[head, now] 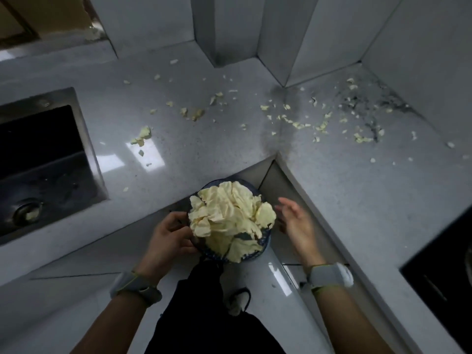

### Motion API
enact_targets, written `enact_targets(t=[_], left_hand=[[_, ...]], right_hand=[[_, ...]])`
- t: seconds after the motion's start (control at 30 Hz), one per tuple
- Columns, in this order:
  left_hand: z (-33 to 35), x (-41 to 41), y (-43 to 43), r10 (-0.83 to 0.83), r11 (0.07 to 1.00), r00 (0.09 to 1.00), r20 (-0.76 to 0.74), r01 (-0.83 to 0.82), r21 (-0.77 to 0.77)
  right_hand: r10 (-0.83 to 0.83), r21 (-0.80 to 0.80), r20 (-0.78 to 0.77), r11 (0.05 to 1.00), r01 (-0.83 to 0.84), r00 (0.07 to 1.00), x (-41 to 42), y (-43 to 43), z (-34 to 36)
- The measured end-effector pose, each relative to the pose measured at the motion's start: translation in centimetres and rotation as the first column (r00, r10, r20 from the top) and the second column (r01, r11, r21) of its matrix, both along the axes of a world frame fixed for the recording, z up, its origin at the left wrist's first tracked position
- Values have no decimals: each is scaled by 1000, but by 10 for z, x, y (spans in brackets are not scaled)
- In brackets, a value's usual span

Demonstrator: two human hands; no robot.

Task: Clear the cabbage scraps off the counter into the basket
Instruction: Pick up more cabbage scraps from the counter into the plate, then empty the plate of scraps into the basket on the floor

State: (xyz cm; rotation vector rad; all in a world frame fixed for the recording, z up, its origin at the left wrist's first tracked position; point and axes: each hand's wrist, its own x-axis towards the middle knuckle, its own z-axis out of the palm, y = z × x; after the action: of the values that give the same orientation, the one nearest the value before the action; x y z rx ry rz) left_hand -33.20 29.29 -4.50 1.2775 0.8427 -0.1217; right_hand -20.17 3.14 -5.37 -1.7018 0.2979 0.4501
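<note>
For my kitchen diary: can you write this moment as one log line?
left hand: holds basket | right hand: open beside it | cabbage scraps: scattered on counter

Two hands (169, 237) (293, 221), one basket (266, 240), one sink (43, 159)
</note>
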Motion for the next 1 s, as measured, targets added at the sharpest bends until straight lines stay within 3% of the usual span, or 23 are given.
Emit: enact_targets(t=[0.1, 0.23, 0.37, 0.57, 0.83, 1.0], left_hand=[[-9, -6, -9, -44, 999, 997, -60, 44, 0], [-27, -3, -18, -104, 994, 985, -139, 107, 16], [-56, 6, -24, -194, 980, 961, -199, 200, 12], [-109, 25, -30, -256, 965, 909, -330, 263, -24], [-198, 61, -30, -464, 877, 787, -405, 473, -86], [-257, 80, -26, -483, 864, 757, -440, 492, -103]], right_hand=[[15, 135, -216, 991, 14, 976, -38, -16, -24], [26, 193, -243, 981, 22, 970, -68, -24, -40], [-95, 96, -285, 987, 128, 954, -82, -25, -65], [-101, -37, -302, 995, 94, 948, -81, -18, -120], [-91, -44, -403, 996, 80, 911, -83, -6, -209], [-116, -73, -410, 993, 95, 905, -80, -5, -257]])
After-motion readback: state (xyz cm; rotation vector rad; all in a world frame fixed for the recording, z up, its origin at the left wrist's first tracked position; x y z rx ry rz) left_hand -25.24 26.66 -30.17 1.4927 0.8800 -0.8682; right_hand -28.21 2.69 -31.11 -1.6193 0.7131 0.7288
